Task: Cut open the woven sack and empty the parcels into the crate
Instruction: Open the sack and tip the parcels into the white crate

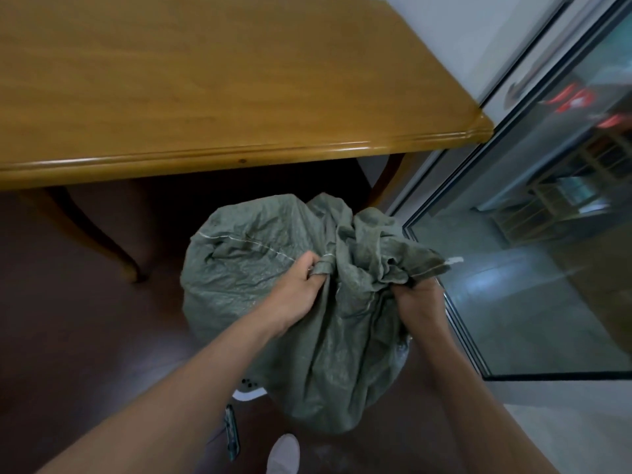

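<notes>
Gripping the bunched top of a bulging grey-green woven sack (239,278), contents hidden, with left hand (297,289) and right hand (419,302) curled tight into the cloth, before a glossy wooden table (205,97).

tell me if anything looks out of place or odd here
One thing: a slim dark object lies loose on the floor by the person's shoe, where it could be stepped on. Otherwise the woven sack is just crumpled, gripped at its top by the left hand and right hand.
</notes>
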